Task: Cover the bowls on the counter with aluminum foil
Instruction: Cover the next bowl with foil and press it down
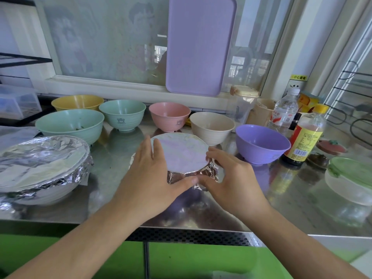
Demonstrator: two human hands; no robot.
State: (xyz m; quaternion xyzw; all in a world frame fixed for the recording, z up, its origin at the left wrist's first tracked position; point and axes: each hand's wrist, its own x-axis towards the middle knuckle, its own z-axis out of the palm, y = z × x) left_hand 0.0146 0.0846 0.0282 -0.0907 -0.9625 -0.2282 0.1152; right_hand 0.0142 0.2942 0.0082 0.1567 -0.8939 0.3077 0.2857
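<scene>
A small bowl wrapped in aluminum foil (182, 153) stands in the middle of the steel counter (112, 172). My left hand (150, 174) cups its left and near side, and my right hand (225, 174) cups its right side; both press the crinkled foil against the bowl's wall, thumbs meeting at the front. A large foil-covered bowl (40, 168) sits at the left. Behind stand uncovered bowls: yellow (77, 102), large green (70, 124), small green (122, 114), pink (170, 116), beige (211, 127) and purple (261, 143).
A purple tray (199, 45) leans on the window behind. At the right stand a sauce bottle (306, 137), a water bottle (284, 111), and a lidded glass container (350, 180). The counter's front edge runs just below my forearms.
</scene>
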